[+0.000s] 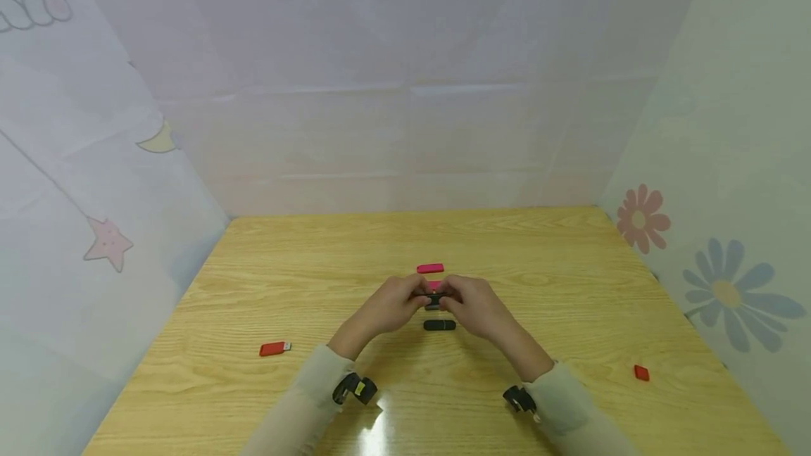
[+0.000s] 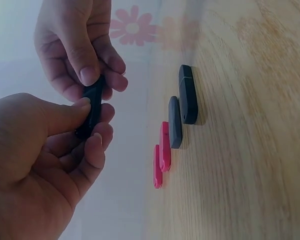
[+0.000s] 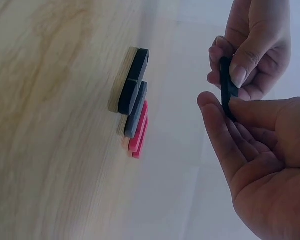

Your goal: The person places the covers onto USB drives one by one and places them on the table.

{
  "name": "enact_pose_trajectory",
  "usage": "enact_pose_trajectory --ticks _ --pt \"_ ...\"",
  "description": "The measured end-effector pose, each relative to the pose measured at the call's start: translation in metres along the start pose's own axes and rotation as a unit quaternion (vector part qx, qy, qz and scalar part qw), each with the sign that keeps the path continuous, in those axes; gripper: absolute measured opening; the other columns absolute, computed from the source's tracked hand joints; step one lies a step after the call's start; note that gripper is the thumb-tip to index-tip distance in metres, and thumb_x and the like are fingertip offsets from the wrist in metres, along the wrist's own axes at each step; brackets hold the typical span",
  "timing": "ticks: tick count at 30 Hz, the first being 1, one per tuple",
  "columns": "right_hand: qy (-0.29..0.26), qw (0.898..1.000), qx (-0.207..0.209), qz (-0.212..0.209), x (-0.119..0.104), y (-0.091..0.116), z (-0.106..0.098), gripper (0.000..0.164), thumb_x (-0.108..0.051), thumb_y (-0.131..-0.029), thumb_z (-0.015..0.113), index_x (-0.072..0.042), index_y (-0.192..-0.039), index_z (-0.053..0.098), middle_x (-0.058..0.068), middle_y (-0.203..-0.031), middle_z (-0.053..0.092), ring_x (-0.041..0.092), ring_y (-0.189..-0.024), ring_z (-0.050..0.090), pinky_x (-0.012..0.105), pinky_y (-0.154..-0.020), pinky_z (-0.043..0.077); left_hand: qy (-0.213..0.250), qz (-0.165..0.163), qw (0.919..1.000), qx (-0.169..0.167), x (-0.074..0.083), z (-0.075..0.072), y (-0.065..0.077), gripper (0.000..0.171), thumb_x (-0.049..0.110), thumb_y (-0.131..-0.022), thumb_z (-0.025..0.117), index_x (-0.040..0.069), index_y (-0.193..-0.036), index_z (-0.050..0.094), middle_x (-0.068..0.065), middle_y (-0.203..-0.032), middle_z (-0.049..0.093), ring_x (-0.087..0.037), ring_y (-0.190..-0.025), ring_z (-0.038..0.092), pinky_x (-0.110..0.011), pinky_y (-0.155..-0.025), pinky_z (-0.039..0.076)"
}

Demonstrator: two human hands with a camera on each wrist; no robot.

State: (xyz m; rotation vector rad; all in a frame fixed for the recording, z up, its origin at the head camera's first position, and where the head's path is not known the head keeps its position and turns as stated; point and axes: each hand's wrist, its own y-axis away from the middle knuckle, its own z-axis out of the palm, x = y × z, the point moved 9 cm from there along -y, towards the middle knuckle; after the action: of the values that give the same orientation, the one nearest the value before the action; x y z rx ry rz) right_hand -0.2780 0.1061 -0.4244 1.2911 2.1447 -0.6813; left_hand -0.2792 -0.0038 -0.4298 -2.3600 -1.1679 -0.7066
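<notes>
My left hand [image 1: 394, 306] and right hand [image 1: 476, 307] meet above the middle of the table. Between thumb and fingers, both pinch one black USB stick [image 2: 94, 107], a hand at each end. Fingertips cover its ends, so whether its cap is fully on cannot be seen. Under and around the hands lies a row of capped sticks: a black USB stick [image 1: 439, 325] closest to me, a dark grey USB stick [image 2: 175, 122] beyond it, then a pink USB stick [image 2: 164, 146] and a second pink USB stick [image 1: 430, 269] farthest away.
On the left of the wooden table [image 1: 342, 245] lies a red USB stick [image 1: 272, 349] with its metal plug bare. A small red cap [image 1: 642, 373] lies far to the right. Patterned sheets [image 1: 405, 139] stand along the table's back and sides.
</notes>
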Motion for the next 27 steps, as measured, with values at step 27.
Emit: enact_pose_trajectory --ticks 27 --pt "0.098 0.995 0.003 0.005 0.038 0.013 -0.026 0.019 -0.012 -0.081 0.073 -0.014 -0.098 0.065 -0.003 -0.089 0.066 0.007 -0.076 0.060 0.028 -0.068 0.052 -0.029 -0.078 0.9962 -0.024 -0.043 -0.013 0.030 0.030 0.027 -0.098 0.050 0.012 -0.122 0.057 0.004 -0.112 0.062 -0.011 -0.098 0.058 -0.029 -0.081 0.050"
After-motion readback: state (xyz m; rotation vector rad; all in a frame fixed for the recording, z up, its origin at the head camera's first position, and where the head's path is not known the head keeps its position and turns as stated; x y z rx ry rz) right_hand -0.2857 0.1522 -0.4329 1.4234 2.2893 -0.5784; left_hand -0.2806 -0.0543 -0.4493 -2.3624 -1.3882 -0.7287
